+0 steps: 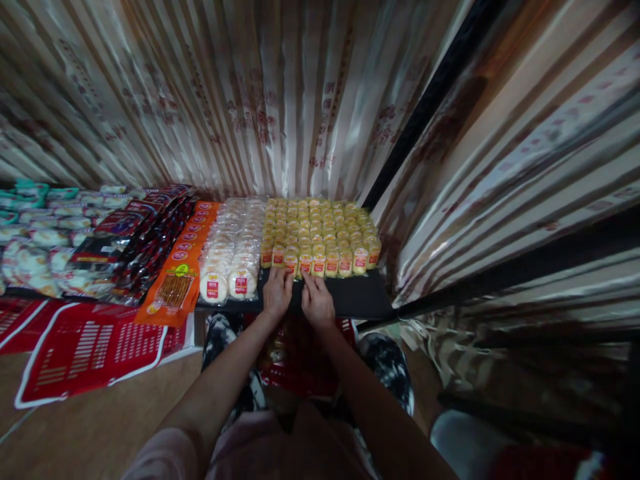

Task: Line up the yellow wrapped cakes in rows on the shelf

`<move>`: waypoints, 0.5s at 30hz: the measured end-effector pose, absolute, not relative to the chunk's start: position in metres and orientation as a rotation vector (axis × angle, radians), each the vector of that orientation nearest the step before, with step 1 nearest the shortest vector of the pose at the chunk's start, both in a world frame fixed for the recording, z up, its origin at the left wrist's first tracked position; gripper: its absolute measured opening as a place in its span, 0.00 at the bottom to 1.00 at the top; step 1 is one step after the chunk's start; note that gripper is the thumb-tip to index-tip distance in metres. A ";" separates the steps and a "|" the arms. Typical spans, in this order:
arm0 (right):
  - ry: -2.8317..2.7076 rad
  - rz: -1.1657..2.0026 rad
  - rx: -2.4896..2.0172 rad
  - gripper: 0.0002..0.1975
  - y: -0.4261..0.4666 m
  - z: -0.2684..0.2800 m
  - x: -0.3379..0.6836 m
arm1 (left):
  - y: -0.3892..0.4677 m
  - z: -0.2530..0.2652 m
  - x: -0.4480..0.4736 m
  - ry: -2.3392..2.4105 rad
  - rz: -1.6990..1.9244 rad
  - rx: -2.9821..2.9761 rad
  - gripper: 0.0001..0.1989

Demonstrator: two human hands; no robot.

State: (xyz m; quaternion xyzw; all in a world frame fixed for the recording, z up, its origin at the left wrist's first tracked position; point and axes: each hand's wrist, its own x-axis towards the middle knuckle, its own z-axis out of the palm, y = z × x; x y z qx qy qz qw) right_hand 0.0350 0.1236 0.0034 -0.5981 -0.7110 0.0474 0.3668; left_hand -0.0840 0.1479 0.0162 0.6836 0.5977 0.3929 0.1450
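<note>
1. As the head view looks down on a black shelf (363, 299), the small yellow packets (320, 230) stand at its right end in close rows, just beside the clear-wrapped white rounds (233, 250).
2. In the same view, the left hand (278, 292) and the right hand (319, 301) meet the front row from below, near its middle, with fingers bent and fingertips at the packets' lower edge. Whether either hand grips a packet or merely rests against it, I cannot tell.
3. Each packet is likely light, with a soft, perhaps crumbly filling; a hard pinch could well dent it. The glossy film looks slippery, and so tightly set a row might shift or topple if one piece is pushed.
4. The sensible hold seems to be low on both sides of a single packet, thumb against fingers, with gentle pressure; several could be squared up with flat fingertips along the front faces.
5. In looks, the packets are pale yellow, upright and blocky with rounded tops, in shiny clear wrapping. Those in front show a red label low on the face; its print is too small to read.
</note>
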 end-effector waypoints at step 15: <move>-1.727 0.672 -1.308 0.13 0.048 -0.024 0.009 | 0.048 -0.027 -0.126 1.486 -0.298 2.148 0.14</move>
